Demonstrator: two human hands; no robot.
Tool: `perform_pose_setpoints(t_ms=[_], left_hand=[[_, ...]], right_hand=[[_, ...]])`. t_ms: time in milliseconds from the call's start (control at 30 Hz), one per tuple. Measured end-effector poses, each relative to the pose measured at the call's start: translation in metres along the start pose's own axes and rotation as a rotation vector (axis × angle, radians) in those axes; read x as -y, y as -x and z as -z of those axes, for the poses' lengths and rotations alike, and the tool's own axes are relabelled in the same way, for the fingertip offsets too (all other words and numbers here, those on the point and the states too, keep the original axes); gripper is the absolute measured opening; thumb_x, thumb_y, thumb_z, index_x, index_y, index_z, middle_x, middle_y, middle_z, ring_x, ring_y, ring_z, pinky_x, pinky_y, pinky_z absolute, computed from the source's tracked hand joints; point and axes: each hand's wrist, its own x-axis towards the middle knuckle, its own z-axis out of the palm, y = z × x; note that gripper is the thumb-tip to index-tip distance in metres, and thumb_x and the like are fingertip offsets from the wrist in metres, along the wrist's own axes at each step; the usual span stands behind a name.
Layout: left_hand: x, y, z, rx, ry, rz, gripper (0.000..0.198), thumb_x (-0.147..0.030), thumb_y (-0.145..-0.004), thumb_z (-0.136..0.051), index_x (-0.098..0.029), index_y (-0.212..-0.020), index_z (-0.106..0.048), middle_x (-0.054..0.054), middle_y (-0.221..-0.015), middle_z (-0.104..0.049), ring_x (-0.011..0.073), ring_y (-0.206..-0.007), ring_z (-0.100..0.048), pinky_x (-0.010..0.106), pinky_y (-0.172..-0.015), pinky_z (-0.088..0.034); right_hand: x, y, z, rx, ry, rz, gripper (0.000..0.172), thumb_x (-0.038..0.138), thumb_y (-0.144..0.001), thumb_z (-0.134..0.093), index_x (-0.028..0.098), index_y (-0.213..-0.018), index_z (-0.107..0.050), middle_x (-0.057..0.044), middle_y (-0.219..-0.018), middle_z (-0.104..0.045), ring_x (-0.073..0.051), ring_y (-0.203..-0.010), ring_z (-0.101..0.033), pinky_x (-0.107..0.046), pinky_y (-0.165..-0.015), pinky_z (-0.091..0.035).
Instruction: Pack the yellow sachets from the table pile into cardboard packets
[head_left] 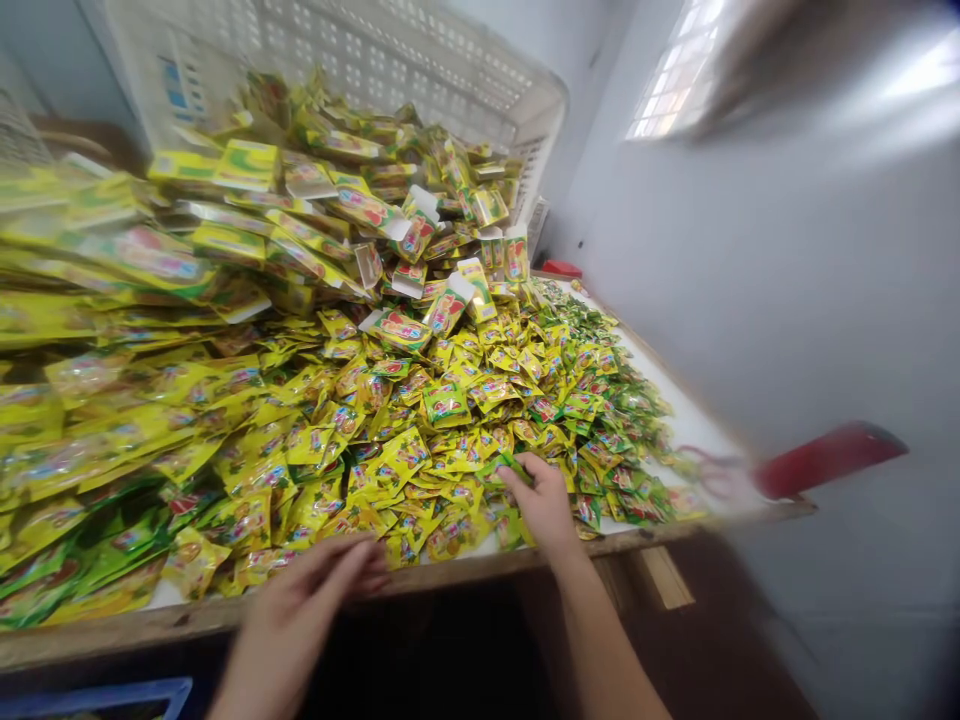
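My right hand [544, 500] reaches over the table's front edge, thumb and fingers pinched on a small green packet [510, 465]. Beneath it spreads a deep heap of small shiny yellow and green packets [442, 400]. My left hand [322, 590] is at the front edge, left of the right one, its fingers curled inward and slightly blurred. Whether anything sits inside those fingers is hidden. Farther back, yellow and green printed cardboard boxes [247, 165], some with open flaps, lie piled on one another.
A white perforated plastic crate [450, 60], tipped toward me, holds many of the boxes. Red-handled scissors [720, 475] and a blurred red object [832, 460] are at the table's right corner. A wall [787, 280] borders the right side. A blue crate rim [112, 695] shows below left.
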Motion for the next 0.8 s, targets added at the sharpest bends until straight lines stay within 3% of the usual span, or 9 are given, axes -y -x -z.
perform_pose_setpoints(t_ms=[67,100,167,233,400,500,567,667,800], left_hand=[[0.0,-0.017,-0.048,0.212,0.118,0.206,0.043,-0.04,-0.073,-0.076,-0.014,-0.106,-0.064,0.012,-0.095,-0.073,0.0276,-0.083,-0.072,0.04,-0.076,-0.06],[0.0,-0.025,-0.071,0.238,0.16,0.266,0.042,-0.039,-0.071,-0.077,-0.012,-0.1,-0.064,0.012,-0.089,-0.073,0.0283,-0.077,-0.073,0.041,-0.071,-0.061],[0.003,-0.037,-0.108,0.19,0.197,0.294,0.034,-0.037,-0.07,-0.077,-0.012,-0.087,-0.063,0.01,-0.077,-0.07,0.0275,-0.067,-0.073,0.038,-0.061,-0.061],[0.007,-0.044,-0.128,0.106,0.195,0.265,0.028,-0.034,-0.07,-0.076,-0.013,-0.078,-0.058,0.005,-0.067,-0.066,0.0248,-0.062,-0.073,0.031,-0.054,-0.059],[0.009,-0.036,-0.121,0.097,0.089,0.188,0.028,-0.033,-0.066,-0.078,-0.014,-0.078,-0.061,0.002,-0.066,-0.065,0.0198,-0.057,-0.069,0.023,-0.044,-0.049],[0.005,-0.025,-0.106,0.158,-0.093,-0.001,0.028,-0.038,-0.067,-0.077,-0.015,-0.065,-0.062,-0.002,-0.057,-0.06,0.0146,-0.054,-0.059,0.018,-0.043,-0.038],[0.003,-0.021,-0.098,0.202,-0.152,-0.093,0.03,-0.04,-0.072,-0.072,-0.015,-0.06,-0.061,-0.003,-0.055,-0.057,0.0133,-0.056,-0.055,0.019,-0.049,-0.037],[0.006,-0.019,-0.094,0.264,-0.059,-0.055,0.029,-0.043,-0.081,-0.063,-0.015,-0.076,-0.069,0.001,-0.071,-0.066,0.0171,-0.07,-0.058,0.023,-0.064,-0.044],[0.012,-0.019,-0.096,0.201,0.022,-0.057,0.03,-0.044,-0.083,-0.061,-0.017,-0.094,-0.069,0.004,-0.089,-0.07,0.0212,-0.089,-0.06,0.027,-0.081,-0.044]], right_hand=[[0.001,0.003,-0.004,0.072,-0.132,-0.05,0.025,0.039,-0.076,-0.07,0.016,-0.087,-0.066,-0.002,-0.081,-0.065,-0.015,-0.066,-0.058,-0.023,-0.054,-0.048],[0.001,0.005,-0.004,0.091,-0.197,-0.075,0.027,0.037,-0.074,-0.071,0.016,-0.09,-0.066,-0.002,-0.084,-0.066,-0.016,-0.07,-0.059,-0.024,-0.057,-0.049],[-0.002,0.009,0.001,0.101,-0.294,-0.114,0.031,0.033,-0.07,-0.075,0.015,-0.093,-0.066,-0.004,-0.086,-0.068,-0.017,-0.076,-0.06,-0.027,-0.065,-0.051],[-0.006,0.013,0.006,0.087,-0.351,-0.145,0.033,0.033,-0.068,-0.077,0.015,-0.093,-0.066,-0.004,-0.083,-0.068,-0.019,-0.077,-0.062,-0.03,-0.07,-0.051],[-0.007,0.019,0.015,0.095,-0.431,-0.212,0.038,0.033,-0.071,-0.075,0.019,-0.103,-0.061,0.0,-0.08,-0.065,-0.015,-0.069,-0.06,-0.026,-0.059,-0.052],[0.001,0.019,0.015,0.199,-0.38,-0.207,0.036,0.03,-0.068,-0.076,0.02,-0.1,-0.06,0.002,-0.073,-0.063,-0.013,-0.064,-0.059,-0.02,-0.05,-0.048],[0.006,0.018,0.011,0.278,-0.33,-0.192,0.035,0.028,-0.065,-0.079,0.02,-0.094,-0.061,0.003,-0.07,-0.062,-0.012,-0.06,-0.057,-0.019,-0.047,-0.046],[0.009,0.018,0.0,0.342,-0.278,-0.223,0.035,0.03,-0.063,-0.08,0.018,-0.091,-0.063,0.005,-0.064,-0.06,-0.009,-0.052,-0.052,-0.018,-0.043,-0.044],[0.002,0.02,-0.015,0.319,-0.276,-0.226,0.034,0.029,-0.063,-0.078,0.018,-0.09,-0.062,0.003,-0.068,-0.062,-0.012,-0.056,-0.057,-0.021,-0.045,-0.047]])
